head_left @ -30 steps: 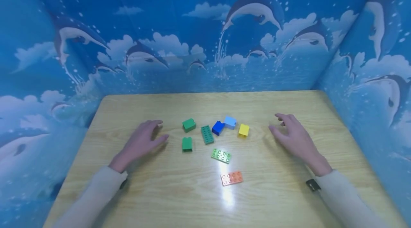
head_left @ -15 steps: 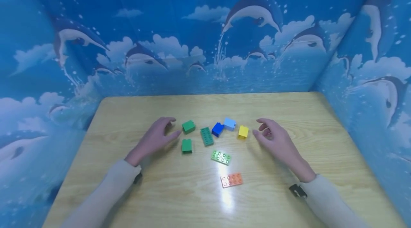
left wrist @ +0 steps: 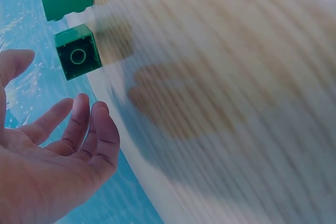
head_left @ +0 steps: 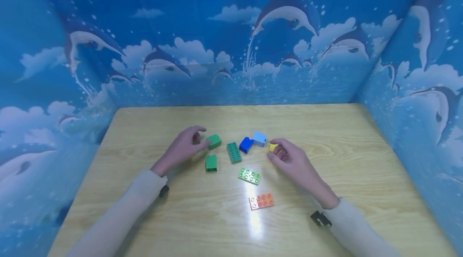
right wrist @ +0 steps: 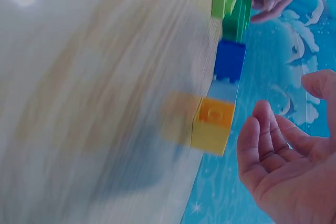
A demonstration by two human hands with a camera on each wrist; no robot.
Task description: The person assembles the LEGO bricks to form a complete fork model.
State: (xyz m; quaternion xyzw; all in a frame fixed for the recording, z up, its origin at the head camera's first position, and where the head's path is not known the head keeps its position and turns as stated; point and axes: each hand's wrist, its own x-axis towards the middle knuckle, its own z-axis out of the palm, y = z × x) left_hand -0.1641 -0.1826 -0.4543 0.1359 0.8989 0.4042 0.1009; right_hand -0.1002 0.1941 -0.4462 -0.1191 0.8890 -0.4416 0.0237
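My left hand (head_left: 182,146) hovers at the left of a green toy brick (head_left: 215,141), its thumb overlapping the brick's edge in the head view. The left wrist view has a gap between the fingers and a green brick whose hollow underside faces the camera. Nearer me stands a second green brick (head_left: 211,163). Over at the right, my right hand (head_left: 294,162) has loosely bent fingers beside a yellow brick (right wrist: 212,129), partly covering it in the head view. Seen from the right wrist, those fingers are apart from the yellow brick. Neither hand holds anything.
Between the hands lie a dark green flat brick (head_left: 234,152), a dark blue brick (head_left: 246,144) and a light blue brick (head_left: 259,138). Closer to me are a light green plate brick (head_left: 249,176) and an orange one (head_left: 261,201). Dolphin-print cloth (head_left: 231,68) borders the wooden table (head_left: 173,216).
Both hands have moved inward over the table, the left toward the green brick and the right toward the yellow one. The bricks stay in place.
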